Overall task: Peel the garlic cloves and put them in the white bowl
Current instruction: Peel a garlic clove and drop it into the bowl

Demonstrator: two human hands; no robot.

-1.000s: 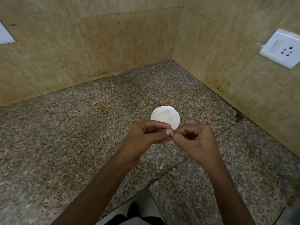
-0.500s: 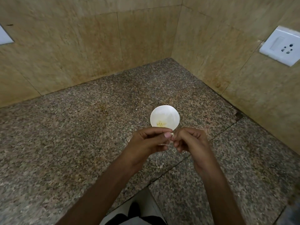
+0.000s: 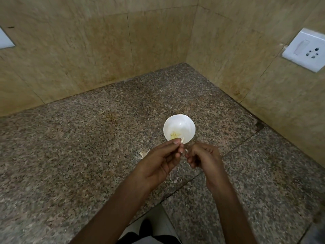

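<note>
- One white bowl (image 3: 186, 123) stands on the granite counter (image 3: 70, 155), towards the counter's far right corner where two tiled walls meet.
- In the bottom of the bowl lies a small heap of yellowish peeled garlic (image 3: 174, 135). The pieces are too small and blurred to count.
- Two bare hands are raised together just in front of the bowl's near rim, with both forearms coming up from the counter's near edge.
- The left hand (image 3: 161, 161) is turned palm up. Its thumb and forefinger pinch one garlic clove (image 3: 182, 140), and only the clove's pale pointed tip shows, against the bowl's near rim.
- The right hand (image 3: 204, 156) is just beside the left, knuckles up and fingers curled inward. I cannot tell whether it holds anything.
- One pale garlic piece (image 3: 144, 153) lies on the counter just to the left of the left hand. Whether it is a clove or skin, I cannot tell.
- A few thin peel scraps (image 3: 175, 180) lie on the counter under the hands.
- One white wall socket (image 3: 306, 50) with a switch sits on the right wall, and one white plate (image 3: 5, 39) shows at the left wall's edge.
</note>
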